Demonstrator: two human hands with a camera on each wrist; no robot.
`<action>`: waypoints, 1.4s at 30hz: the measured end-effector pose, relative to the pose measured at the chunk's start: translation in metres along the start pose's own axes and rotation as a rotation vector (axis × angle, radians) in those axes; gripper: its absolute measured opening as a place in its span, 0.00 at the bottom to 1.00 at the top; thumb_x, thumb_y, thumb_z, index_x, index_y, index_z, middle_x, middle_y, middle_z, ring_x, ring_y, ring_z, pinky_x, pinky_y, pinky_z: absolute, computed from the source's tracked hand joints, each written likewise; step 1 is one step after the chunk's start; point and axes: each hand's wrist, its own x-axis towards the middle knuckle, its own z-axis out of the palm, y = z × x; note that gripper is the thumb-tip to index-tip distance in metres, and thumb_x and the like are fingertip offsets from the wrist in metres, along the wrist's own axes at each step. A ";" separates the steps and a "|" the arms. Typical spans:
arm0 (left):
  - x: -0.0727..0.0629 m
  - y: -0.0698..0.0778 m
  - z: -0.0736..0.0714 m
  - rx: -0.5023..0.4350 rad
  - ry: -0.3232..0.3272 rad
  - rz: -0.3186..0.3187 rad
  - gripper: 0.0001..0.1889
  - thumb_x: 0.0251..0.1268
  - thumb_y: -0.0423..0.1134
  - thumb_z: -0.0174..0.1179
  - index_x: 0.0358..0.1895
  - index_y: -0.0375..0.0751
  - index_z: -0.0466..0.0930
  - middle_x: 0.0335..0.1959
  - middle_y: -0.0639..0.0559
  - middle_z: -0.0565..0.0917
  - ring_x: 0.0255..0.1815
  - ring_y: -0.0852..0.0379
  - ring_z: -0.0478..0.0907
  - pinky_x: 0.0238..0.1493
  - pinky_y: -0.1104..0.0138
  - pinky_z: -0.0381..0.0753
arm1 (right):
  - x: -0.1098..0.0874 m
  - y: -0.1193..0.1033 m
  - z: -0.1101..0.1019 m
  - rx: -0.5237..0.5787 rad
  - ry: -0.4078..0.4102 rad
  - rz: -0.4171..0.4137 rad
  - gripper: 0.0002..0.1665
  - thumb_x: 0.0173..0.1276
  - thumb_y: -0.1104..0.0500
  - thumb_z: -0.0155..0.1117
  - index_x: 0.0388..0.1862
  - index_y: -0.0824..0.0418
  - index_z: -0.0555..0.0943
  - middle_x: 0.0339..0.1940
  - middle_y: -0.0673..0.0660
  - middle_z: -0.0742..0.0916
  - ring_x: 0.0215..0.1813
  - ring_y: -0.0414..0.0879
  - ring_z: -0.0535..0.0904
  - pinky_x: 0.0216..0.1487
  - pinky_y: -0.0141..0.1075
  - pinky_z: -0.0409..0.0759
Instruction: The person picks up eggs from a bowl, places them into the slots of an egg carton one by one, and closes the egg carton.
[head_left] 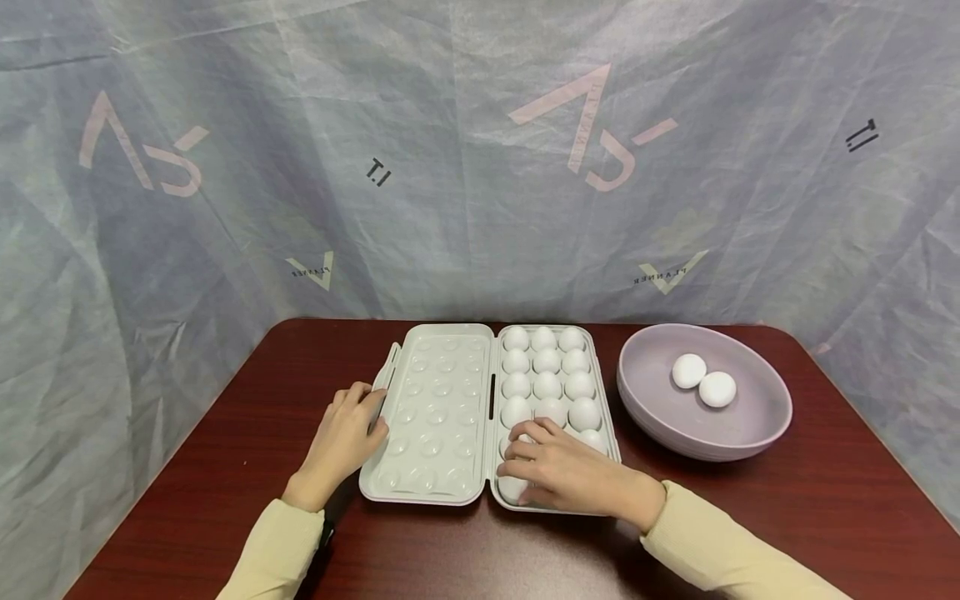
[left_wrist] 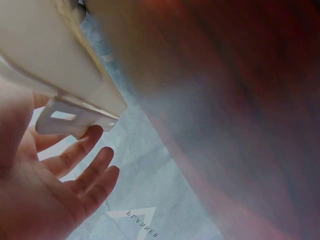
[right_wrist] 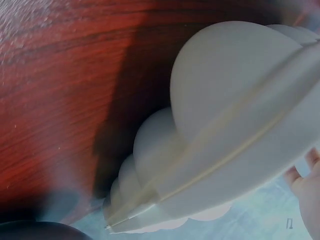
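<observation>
A white plastic egg carton (head_left: 489,492) lies open on the table, its dimpled lid (head_left: 427,400) to the left. White eggs (head_left: 547,385) sit in rows in the right half. My left hand (head_left: 341,442) is at the lid's outer edge, thumb by the rim. In the left wrist view its fingers (left_wrist: 82,150) curl about the slotted latch flap (left_wrist: 70,120). Over the carton's front rows, my right hand (head_left: 562,467) curls its fingers and thumb about the front-left egg (head_left: 512,489), partly hiding it. The right wrist view shows the carton's rounded cups (right_wrist: 230,80) from below.
A shallow mauve bowl (head_left: 637,400) stands to the right of the carton, with two white eggs (head_left: 703,381) in it. The dark red wooden table (head_left: 420,550) runs back to a grey fabric backdrop (head_left: 420,208) with printed letters.
</observation>
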 end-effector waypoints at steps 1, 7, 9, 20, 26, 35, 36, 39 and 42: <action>0.000 0.000 0.000 0.001 0.001 0.001 0.18 0.52 0.34 0.56 0.49 0.35 0.79 0.44 0.41 0.76 0.44 0.38 0.71 0.39 0.50 0.71 | 0.000 0.000 0.000 0.005 -0.004 0.004 0.22 0.47 0.47 0.69 0.43 0.48 0.79 0.39 0.42 0.80 0.51 0.42 0.71 0.52 0.39 0.67; 0.001 0.000 0.000 0.002 0.006 0.005 0.18 0.51 0.34 0.56 0.49 0.35 0.79 0.44 0.41 0.76 0.43 0.39 0.72 0.38 0.50 0.71 | -0.001 -0.001 -0.002 0.010 0.004 0.010 0.22 0.46 0.48 0.70 0.42 0.49 0.79 0.38 0.42 0.79 0.51 0.43 0.71 0.52 0.39 0.67; 0.001 0.000 0.000 0.001 0.007 0.005 0.18 0.51 0.34 0.56 0.49 0.35 0.79 0.44 0.41 0.76 0.43 0.39 0.72 0.38 0.50 0.71 | -0.001 -0.001 -0.003 0.004 0.016 0.003 0.22 0.46 0.48 0.70 0.42 0.49 0.79 0.37 0.43 0.79 0.50 0.43 0.71 0.52 0.39 0.67; 0.000 0.001 -0.001 0.002 0.001 0.000 0.18 0.51 0.34 0.56 0.49 0.35 0.79 0.44 0.41 0.76 0.44 0.38 0.71 0.39 0.50 0.71 | 0.000 0.000 -0.001 -0.006 0.043 0.004 0.21 0.47 0.48 0.69 0.41 0.51 0.80 0.37 0.43 0.80 0.49 0.43 0.71 0.52 0.39 0.67; 0.000 0.001 -0.001 0.002 0.000 0.001 0.18 0.52 0.34 0.56 0.49 0.35 0.79 0.44 0.41 0.76 0.44 0.38 0.71 0.39 0.50 0.71 | -0.001 0.000 0.000 -0.011 0.036 0.015 0.22 0.46 0.47 0.69 0.42 0.51 0.79 0.39 0.43 0.79 0.50 0.43 0.71 0.51 0.39 0.67; -0.001 0.001 -0.001 0.002 0.003 0.008 0.18 0.52 0.34 0.56 0.48 0.35 0.79 0.43 0.41 0.76 0.44 0.38 0.72 0.38 0.50 0.71 | -0.003 0.001 -0.007 -0.046 0.019 0.047 0.22 0.52 0.46 0.66 0.44 0.53 0.78 0.41 0.45 0.80 0.50 0.43 0.71 0.51 0.39 0.68; -0.001 0.000 -0.001 0.003 0.004 0.008 0.18 0.52 0.34 0.56 0.48 0.35 0.79 0.43 0.41 0.76 0.43 0.38 0.72 0.38 0.50 0.71 | -0.003 0.002 -0.009 -0.048 0.016 0.054 0.21 0.52 0.46 0.66 0.44 0.52 0.78 0.42 0.45 0.80 0.50 0.43 0.71 0.52 0.39 0.68; -0.001 0.001 -0.001 0.005 0.004 0.010 0.18 0.52 0.34 0.56 0.48 0.35 0.79 0.43 0.41 0.76 0.43 0.38 0.72 0.38 0.51 0.71 | -0.006 0.005 -0.015 -0.051 0.006 0.080 0.20 0.54 0.47 0.65 0.44 0.52 0.78 0.42 0.45 0.80 0.51 0.44 0.71 0.52 0.40 0.69; 0.000 0.000 -0.001 0.005 0.002 0.008 0.18 0.52 0.34 0.56 0.48 0.35 0.79 0.43 0.41 0.76 0.43 0.39 0.71 0.38 0.51 0.71 | -0.009 0.010 -0.021 -0.051 0.018 0.103 0.19 0.54 0.49 0.66 0.44 0.53 0.77 0.41 0.46 0.80 0.51 0.45 0.71 0.51 0.40 0.69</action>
